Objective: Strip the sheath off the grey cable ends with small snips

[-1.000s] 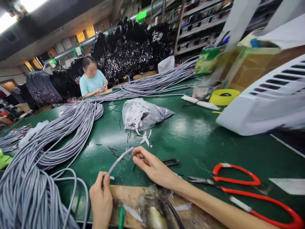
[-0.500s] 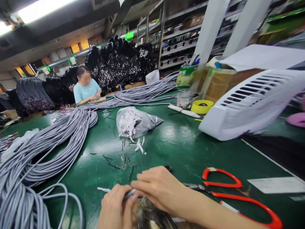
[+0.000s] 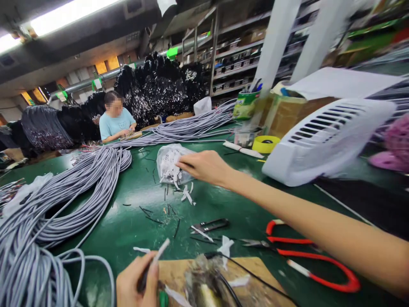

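Observation:
My left hand [image 3: 136, 281] is at the bottom edge, closed around the end of a grey cable [image 3: 159, 251] that sticks up and to the right over a wooden board [image 3: 179, 273]. My right hand [image 3: 201, 166] is stretched out across the green table [image 3: 243, 200], fingers pinched together at the mouth of a clear plastic bag [image 3: 171, 164] holding white paper strips. What the fingers pinch is too small to make out. Loose white strips [image 3: 187, 194] lie just below the bag.
A big pile of grey cables [image 3: 64, 200] fills the left. Small black snips [image 3: 211, 224] and red-handled scissors [image 3: 313, 262] lie near the board. A white fan [image 3: 322, 143], yellow tape roll [image 3: 265, 143] and boxes stand at right. Another person [image 3: 115, 119] works at the far side.
My right hand has left the cable end and reached forward to the plastic bag. My left hand stays low, with the cable end now sticking up from it.

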A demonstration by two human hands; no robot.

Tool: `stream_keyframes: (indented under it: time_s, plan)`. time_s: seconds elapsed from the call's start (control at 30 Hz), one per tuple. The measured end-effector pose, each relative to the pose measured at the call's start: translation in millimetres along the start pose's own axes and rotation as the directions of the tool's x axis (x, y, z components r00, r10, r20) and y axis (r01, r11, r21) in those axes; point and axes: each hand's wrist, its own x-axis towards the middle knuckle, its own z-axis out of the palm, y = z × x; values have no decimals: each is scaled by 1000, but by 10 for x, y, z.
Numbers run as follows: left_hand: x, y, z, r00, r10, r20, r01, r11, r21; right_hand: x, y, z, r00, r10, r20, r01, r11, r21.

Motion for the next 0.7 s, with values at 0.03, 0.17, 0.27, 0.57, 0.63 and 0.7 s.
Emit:
stream_keyframes:
  time_s: [0.03, 0.17, 0.27, 0.57, 0.63, 0.7]
  plan:
    - [54, 49, 100, 999, -43, -9, 42, 997, -69, 122, -74, 47, 1000, 27, -13, -27, 999, 21]
    - [233, 166, 406, 985, -162, 59, 172, 946, -274, 39, -460, 200, 999, 51, -18, -47, 985, 167]
    - [251, 148, 503, 983, -136, 120, 167, 937, -307, -442, -662, 301, 993, -58, 108, 16, 935, 356]
    - [167, 119, 494, 949, -15, 316, 37, 997, -63, -918, -829, 530, 935, 165, 314, -339, 160, 927]
    - [162, 112, 510, 952, -53, 300, 68, 997, -42, -931, -824, 570, 933, 152, 325, -350, 178, 920]
    - [155, 96, 537, 959, -107, 264, 129, 990, -65, -964, -808, 599, 937, 170, 306, -342, 255, 905]
